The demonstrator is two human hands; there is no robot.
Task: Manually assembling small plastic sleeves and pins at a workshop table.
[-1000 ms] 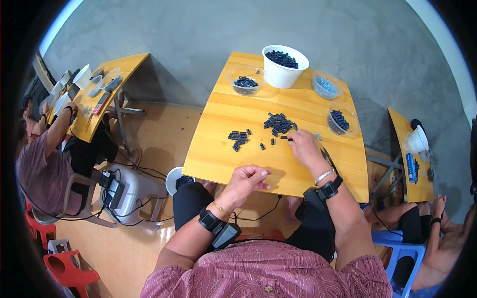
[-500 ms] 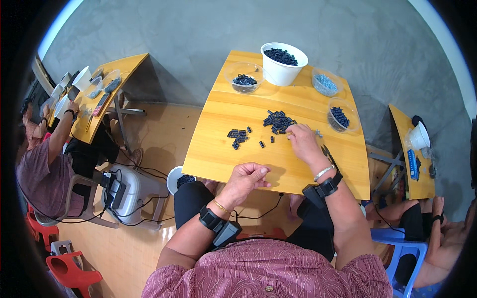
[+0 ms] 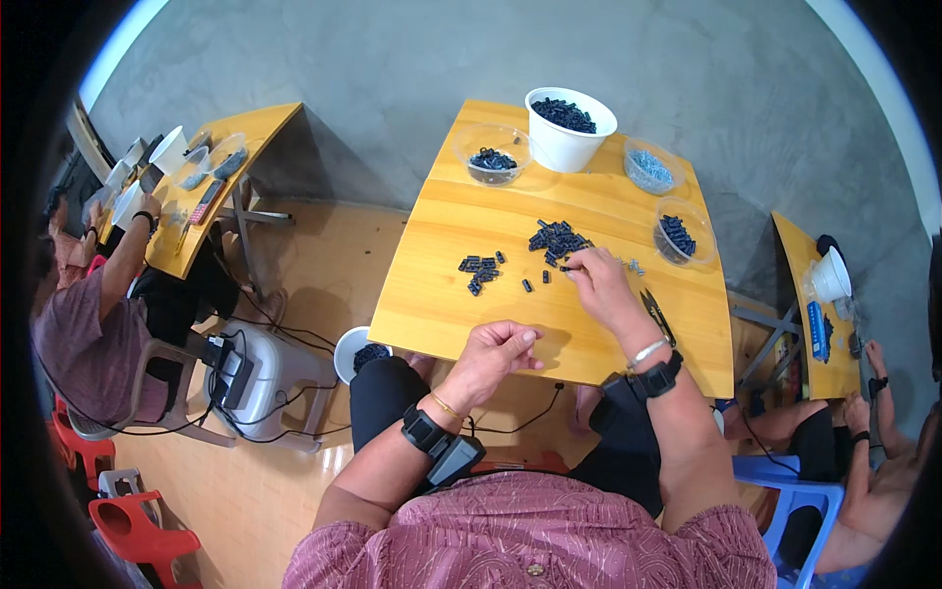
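My right hand (image 3: 601, 287) reaches over the table, thumb and fingers pinched on a small black plastic piece at the near edge of a pile of such pieces (image 3: 555, 239). My left hand (image 3: 497, 355) hovers above the table's near edge, thumb against curled fingers; whatever may be between them is hidden. Left of the pile lies a smaller group of black pieces (image 3: 478, 274), with a few loose ones between. Small silvery screws (image 3: 636, 266) lie just right of my right hand. Dark pliers or snips (image 3: 657, 316) rest by my right wrist.
Along the table's (image 3: 422, 304) far side stand a white bucket (image 3: 571, 147) of black pieces and a clear bowl (image 3: 491, 175) of black rings. Clear bowls of screws (image 3: 650, 169) and black pieces (image 3: 679, 236) stand right. Another bucket (image 3: 351, 346) sits below; people work at side tables.
My right hand has stayed by the pile and now pinches a black piece at its near edge. My left hand keeps its pose. The whole view has shifted slightly.
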